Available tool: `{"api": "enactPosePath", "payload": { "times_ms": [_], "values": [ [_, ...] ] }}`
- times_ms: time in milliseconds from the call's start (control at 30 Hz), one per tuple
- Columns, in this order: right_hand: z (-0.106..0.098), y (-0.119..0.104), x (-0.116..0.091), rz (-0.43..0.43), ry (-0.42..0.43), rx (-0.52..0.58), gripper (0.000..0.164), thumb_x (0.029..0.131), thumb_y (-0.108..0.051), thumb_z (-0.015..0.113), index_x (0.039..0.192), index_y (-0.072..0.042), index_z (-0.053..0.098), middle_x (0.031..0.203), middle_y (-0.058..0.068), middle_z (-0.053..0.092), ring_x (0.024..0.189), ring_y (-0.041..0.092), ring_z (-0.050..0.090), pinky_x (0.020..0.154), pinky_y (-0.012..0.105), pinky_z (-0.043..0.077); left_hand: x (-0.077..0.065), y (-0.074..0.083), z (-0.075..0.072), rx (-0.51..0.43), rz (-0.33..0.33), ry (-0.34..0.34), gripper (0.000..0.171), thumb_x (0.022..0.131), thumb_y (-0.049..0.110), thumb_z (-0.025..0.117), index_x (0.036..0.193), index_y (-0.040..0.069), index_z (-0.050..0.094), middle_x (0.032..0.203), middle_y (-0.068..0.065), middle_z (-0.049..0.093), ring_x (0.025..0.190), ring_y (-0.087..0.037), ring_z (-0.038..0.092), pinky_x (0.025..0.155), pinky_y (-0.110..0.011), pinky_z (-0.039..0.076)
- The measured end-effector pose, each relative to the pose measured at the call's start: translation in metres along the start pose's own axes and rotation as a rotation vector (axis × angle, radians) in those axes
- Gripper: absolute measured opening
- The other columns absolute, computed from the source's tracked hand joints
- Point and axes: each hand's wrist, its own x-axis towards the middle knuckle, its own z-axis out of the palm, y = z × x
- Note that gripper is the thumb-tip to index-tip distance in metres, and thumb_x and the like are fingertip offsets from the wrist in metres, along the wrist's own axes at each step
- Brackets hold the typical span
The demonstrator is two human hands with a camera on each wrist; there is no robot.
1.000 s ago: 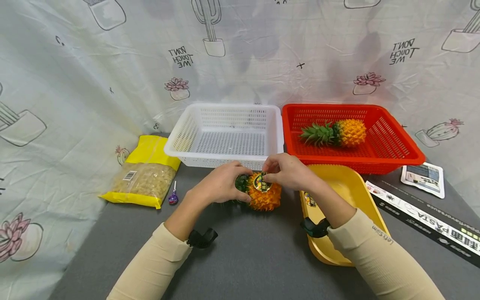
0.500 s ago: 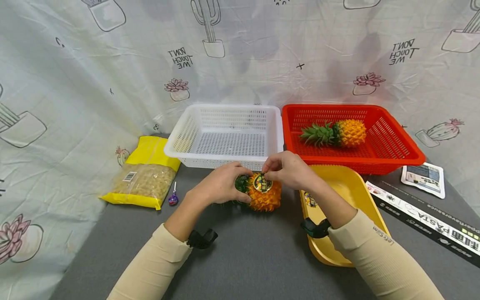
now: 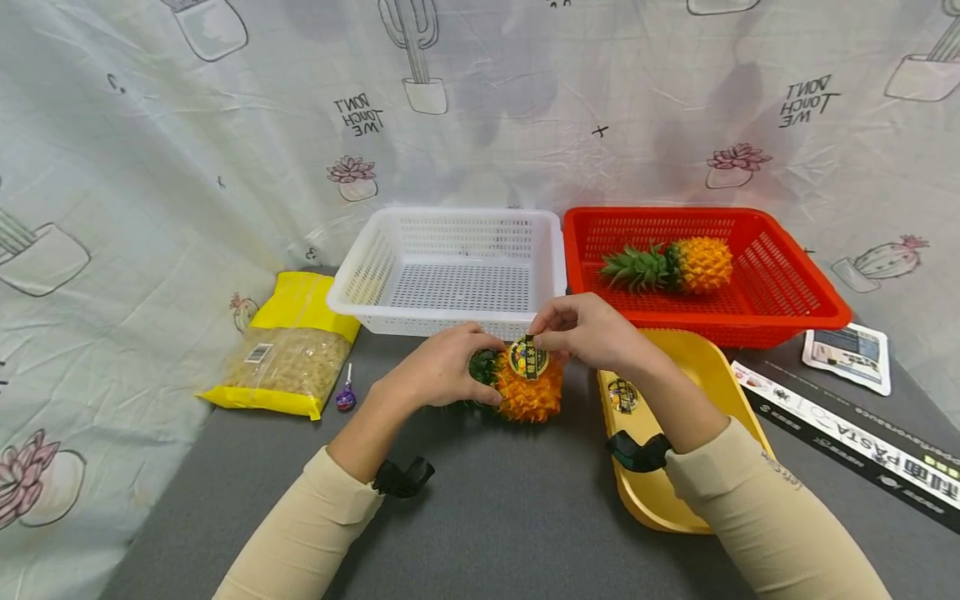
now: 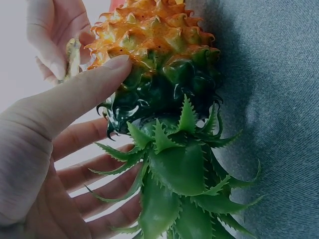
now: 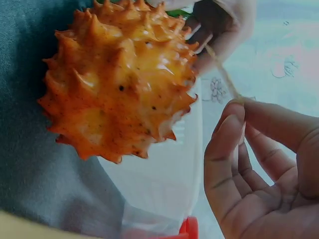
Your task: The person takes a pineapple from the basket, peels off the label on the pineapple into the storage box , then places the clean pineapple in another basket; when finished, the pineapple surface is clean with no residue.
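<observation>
One far view, two close ones.
The head view looks ahead and down from high up, white basket (image 3: pixel 405 320) at twelve o'clock. The left wrist view looks from the leaf end of the pineapple (image 4: pixel 159 45), leaves (image 4: pixel 174 169) at six o'clock. The right wrist view faces its bottom (image 5: pixel 122 84), at ten o'clock. All share the pineapple, left hand (image 3: pixel 442 367) and right hand (image 3: pixel 596 333).

Glossy rough-spined pineapple (image 5: pixel 119 84), matt woven grey cloth (image 3: pixel 495 517), smooth yellow plastic tray (image 3: pixel 697 360)
</observation>
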Motion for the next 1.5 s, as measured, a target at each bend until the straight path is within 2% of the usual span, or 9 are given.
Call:
{"api": "enactPosePath", "payload": {
  "times_ms": [300,500,700,1000,1133,1500],
  "values": [
    [-0.018,0.007,-0.013,0.076,-0.024,0.071,0.018,0.097,-0.019,0.073,0.108,-0.005,0.07,0.093,0.013,0.066,0.079,0.034,0.065,0.074,0.04,0.058,0.001,0.001,-0.001,0.008,-0.001,0.001,0.073,0.077,0.042,0.091,0.14,0.016,0.064,0.132,-0.004,0.063,0.122,-0.025,0.06,0.107,-0.045,0.048],
    [-0.032,0.013,-0.025,0.102,-0.037,0.094,0.022,0.096,-0.019,0.073,0.11,-0.002,0.068,0.099,0.015,0.066,0.082,0.032,0.067,0.079,0.042,0.062,-0.001,0.002,-0.001,0.024,-0.01,-0.009,0.073,0.079,0.043,0.089,0.142,0.017,0.063,0.134,-0.004,0.062,0.124,-0.027,0.059,0.107,-0.047,0.048],
    [-0.048,0.023,-0.038,0.111,-0.054,0.1,0.025,0.096,-0.021,0.073,0.112,-0.002,0.067,0.102,0.014,0.067,0.088,0.031,0.066,0.077,0.037,0.062,-0.002,0.003,-0.001,0.016,-0.024,-0.014,0.072,0.079,0.042,0.089,0.142,0.018,0.063,0.135,-0.004,0.061,0.125,-0.027,0.059,0.107,-0.048,0.049],
    [-0.072,0.04,-0.061,0.133,-0.089,0.105,0.028,0.097,-0.022,0.072,0.113,0.0,0.063,0.101,0.011,0.065,0.087,0.025,0.062,0.075,0.039,0.06,-0.003,0.004,0.0,0.014,-0.04,-0.026,0.072,0.08,0.043,0.089,0.143,0.019,0.062,0.137,-0.003,0.06,0.125,-0.026,0.058,0.107,-0.048,0.049],
    [-0.082,0.048,-0.068,0.155,-0.098,0.1,0.03,0.098,-0.022,0.071,0.115,0.0,0.062,0.1,0.011,0.064,0.088,0.028,0.063,0.076,0.039,0.06,-0.003,0.003,0.0,0.014,-0.042,-0.02,0.073,0.08,0.043,0.089,0.143,0.019,0.062,0.139,-0.003,0.06,0.126,-0.026,0.058,0.107,-0.049,0.048],
    [-0.097,0.067,-0.086,0.193,-0.043,0.032,0.032,0.1,-0.024,0.069,0.117,0.001,0.061,0.096,0.011,0.065,0.089,0.032,0.063,0.076,0.039,0.06,-0.003,0.003,0.002,-0.001,-0.05,-0.031,0.074,0.081,0.043,0.089,0.144,0.018,0.061,0.14,-0.005,0.059,0.128,-0.028,0.057,0.108,-0.05,0.048]
  ]
}}
